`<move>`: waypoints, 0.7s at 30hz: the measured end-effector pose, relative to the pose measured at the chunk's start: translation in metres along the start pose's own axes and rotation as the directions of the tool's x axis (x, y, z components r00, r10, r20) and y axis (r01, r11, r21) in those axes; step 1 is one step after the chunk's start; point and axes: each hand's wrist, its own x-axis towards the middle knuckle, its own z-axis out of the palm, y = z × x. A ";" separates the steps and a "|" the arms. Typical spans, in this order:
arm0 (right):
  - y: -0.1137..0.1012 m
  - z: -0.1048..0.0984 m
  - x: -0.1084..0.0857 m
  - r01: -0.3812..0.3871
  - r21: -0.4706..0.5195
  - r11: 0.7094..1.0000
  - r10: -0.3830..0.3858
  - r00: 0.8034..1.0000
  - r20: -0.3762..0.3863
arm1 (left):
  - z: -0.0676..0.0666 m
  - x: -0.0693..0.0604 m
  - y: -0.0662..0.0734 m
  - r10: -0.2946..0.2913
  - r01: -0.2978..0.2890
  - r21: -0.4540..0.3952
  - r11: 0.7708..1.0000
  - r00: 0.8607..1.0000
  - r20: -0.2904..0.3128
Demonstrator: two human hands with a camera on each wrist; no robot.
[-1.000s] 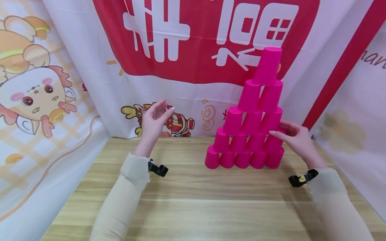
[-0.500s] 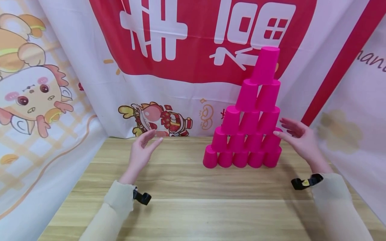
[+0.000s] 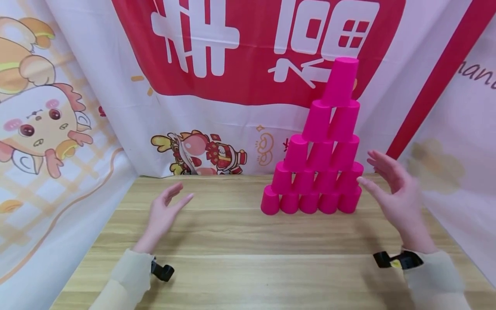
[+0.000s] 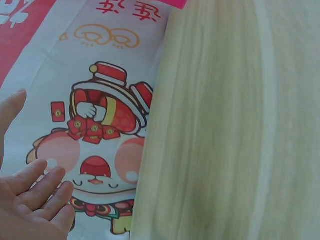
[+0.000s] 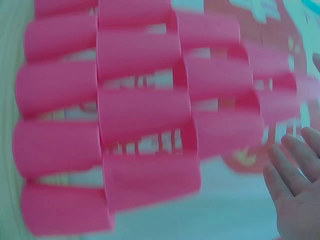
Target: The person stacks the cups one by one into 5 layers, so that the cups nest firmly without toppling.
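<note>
Pink cups stand upside down in a pyramid [image 3: 320, 156] of several rows on the right side of the table, with one top cup [image 3: 341, 82] at the peak. Just right of the lower rows is my right hand [image 3: 399, 193], its fingers spread and nothing in its grasp. In the right wrist view the cups [image 5: 145, 110] appear sideways, with that hand [image 5: 300, 185] apart from them at the lower right. My left hand [image 3: 164, 215] hovers over the table's left part, thumb apart from the fingers, holding nothing. The left wrist view has its palm [image 4: 35, 215] turned up toward the camera.
The wood-grain table [image 3: 248, 275] stretches under both arms. Behind the cups hangs a white cloth backdrop [image 3: 232, 120] with a red print and cartoon figures. Printed cloth also forms the left side [image 3: 85, 142] and right side [image 3: 461, 142].
My right hand has drawn back from the right end of the lower cup rows toward the right. My left hand has moved down and left. The pyramid still stands.
</note>
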 end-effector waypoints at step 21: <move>-0.047 0.145 -0.049 0.154 0.144 0.978 -0.206 0.845 0.494 | -0.013 -0.004 -0.002 -0.050 0.047 0.099 0.994 0.998 0.027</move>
